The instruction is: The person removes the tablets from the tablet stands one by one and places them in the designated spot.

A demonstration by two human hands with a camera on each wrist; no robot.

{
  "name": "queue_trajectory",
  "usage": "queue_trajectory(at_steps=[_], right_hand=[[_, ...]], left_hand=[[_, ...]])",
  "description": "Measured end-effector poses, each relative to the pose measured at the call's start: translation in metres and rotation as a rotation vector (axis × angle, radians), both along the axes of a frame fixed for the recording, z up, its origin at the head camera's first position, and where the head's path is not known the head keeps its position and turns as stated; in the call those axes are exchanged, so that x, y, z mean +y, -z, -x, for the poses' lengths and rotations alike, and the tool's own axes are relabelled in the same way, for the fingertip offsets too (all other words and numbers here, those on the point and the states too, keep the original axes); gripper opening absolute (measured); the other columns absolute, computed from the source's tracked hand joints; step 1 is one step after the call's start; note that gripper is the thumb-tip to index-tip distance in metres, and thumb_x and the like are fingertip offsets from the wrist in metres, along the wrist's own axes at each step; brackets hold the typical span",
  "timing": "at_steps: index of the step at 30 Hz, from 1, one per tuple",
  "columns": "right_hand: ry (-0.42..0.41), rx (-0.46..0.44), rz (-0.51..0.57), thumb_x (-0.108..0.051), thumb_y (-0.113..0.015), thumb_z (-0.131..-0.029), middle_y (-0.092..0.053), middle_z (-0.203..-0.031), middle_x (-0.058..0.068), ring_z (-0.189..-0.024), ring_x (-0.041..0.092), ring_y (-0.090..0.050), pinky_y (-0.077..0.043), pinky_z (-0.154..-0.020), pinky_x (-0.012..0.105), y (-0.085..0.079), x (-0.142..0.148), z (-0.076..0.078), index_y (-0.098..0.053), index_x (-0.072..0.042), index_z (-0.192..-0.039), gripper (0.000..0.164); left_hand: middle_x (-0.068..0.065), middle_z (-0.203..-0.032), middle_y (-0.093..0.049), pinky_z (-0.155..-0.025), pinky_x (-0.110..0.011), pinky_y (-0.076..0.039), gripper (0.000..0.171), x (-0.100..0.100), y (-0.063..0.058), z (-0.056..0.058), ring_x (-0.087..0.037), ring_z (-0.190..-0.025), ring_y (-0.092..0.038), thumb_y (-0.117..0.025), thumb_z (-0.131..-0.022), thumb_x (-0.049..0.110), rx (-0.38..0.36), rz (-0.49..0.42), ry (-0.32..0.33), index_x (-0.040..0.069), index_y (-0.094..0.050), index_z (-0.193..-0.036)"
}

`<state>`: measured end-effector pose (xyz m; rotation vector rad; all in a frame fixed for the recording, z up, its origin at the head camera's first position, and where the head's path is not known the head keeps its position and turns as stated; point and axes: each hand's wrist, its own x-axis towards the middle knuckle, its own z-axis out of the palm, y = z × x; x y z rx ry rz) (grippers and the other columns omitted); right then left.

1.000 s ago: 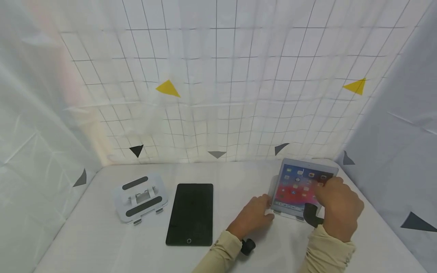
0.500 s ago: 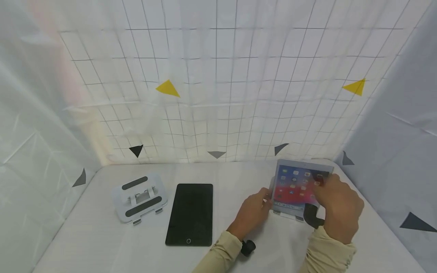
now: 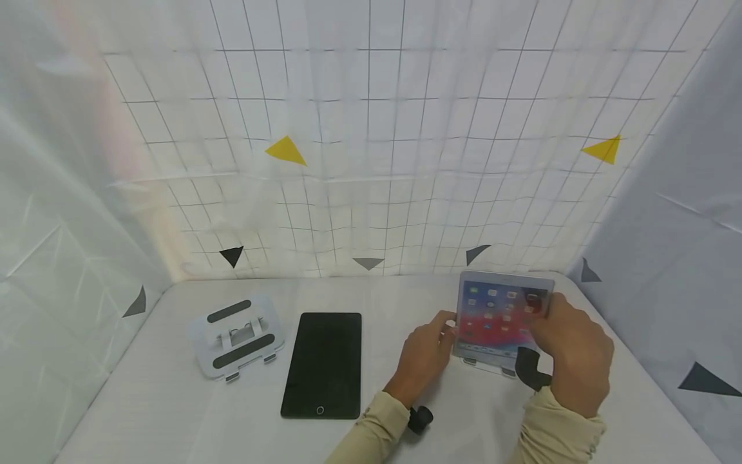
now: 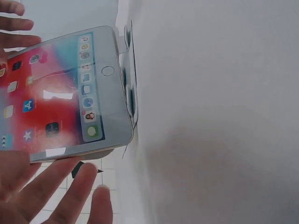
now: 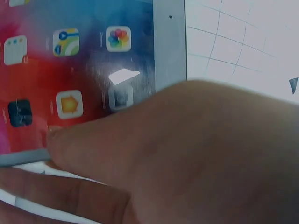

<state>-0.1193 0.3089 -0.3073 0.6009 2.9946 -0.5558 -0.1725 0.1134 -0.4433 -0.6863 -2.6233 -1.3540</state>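
While the worktop (image 3: 174, 425) carries an untouched dark tablet (image 3: 322, 367), the lit tablet (image 3: 495, 316) tilts back at the right stand (image 3: 489, 368), sides gripped by left hand (image 3: 423, 356) and right hand (image 3: 578, 348); the left stand (image 3: 240, 335) bears no tablet; seating against the hooks (image 3: 508, 372) is unclear.

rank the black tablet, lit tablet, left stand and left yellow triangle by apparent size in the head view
1. Black tablet and lit tablet: too alike to rank; the right hand covers part of the latter
2. Left stand
3. Left yellow triangle
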Motion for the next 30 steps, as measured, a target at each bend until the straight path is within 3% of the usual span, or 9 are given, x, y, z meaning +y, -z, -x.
queue_trajectory(at_steps=[7,10,14,21,30], right_hand=[[-0.084,0.019,-0.040,-0.027,-0.048,-0.102,-0.063,-0.102,0.027,-0.079,0.040,-0.061,-0.044,-0.059,0.053,0.002,-0.001,-0.001,-0.045,-0.001,-0.119,0.032],[-0.114,0.030,-0.036,-0.030,-0.049,-0.103,-0.065,-0.092,0.021,-0.073,0.034,-0.059,-0.043,-0.056,0.048,0.001,-0.003,0.000,-0.047,-0.003,-0.115,0.029],[-0.142,0.044,-0.014,-0.034,-0.048,-0.104,-0.067,-0.086,0.014,-0.071,0.029,-0.059,-0.043,-0.056,0.045,0.001,-0.005,0.001,-0.050,-0.005,-0.114,0.031],[-0.184,0.066,0.011,-0.036,-0.047,-0.105,-0.067,-0.081,0.008,-0.072,0.027,-0.061,-0.046,-0.057,0.046,0.001,-0.007,0.003,-0.053,-0.006,-0.114,0.032],[-0.153,0.054,0.014,-0.030,-0.046,-0.105,-0.070,-0.094,0.021,-0.084,0.038,-0.065,-0.049,-0.066,0.055,0.002,-0.009,0.007,-0.049,0.000,-0.130,0.039]], left_hand=[[0.007,-0.094,-0.072,-0.063,-0.025,-0.049,0.020,-0.002,0.002,0.004,-0.003,-0.077,-0.064,-0.052,-0.103,0.030,0.043,0.012,-0.079,0.023,-0.063,-0.119],[0.008,-0.078,-0.069,-0.053,-0.022,-0.042,0.018,-0.004,0.001,0.005,-0.001,-0.059,-0.056,-0.054,-0.102,0.029,0.095,0.016,-0.122,0.021,-0.065,-0.115],[0.010,-0.066,-0.064,-0.048,-0.021,-0.037,0.018,-0.009,0.001,0.007,0.001,-0.051,-0.049,-0.056,-0.101,0.031,0.159,-0.002,-0.167,0.020,-0.068,-0.108],[0.011,-0.074,-0.069,-0.055,-0.021,-0.043,0.017,-0.015,0.002,0.011,0.004,-0.061,-0.056,-0.055,-0.102,0.029,0.132,-0.041,-0.161,0.019,-0.068,-0.107],[0.005,-0.077,-0.072,-0.058,-0.023,-0.045,0.016,-0.017,0.002,0.014,0.005,-0.062,-0.058,-0.055,-0.102,0.029,0.101,-0.065,-0.138,0.020,-0.067,-0.107]])
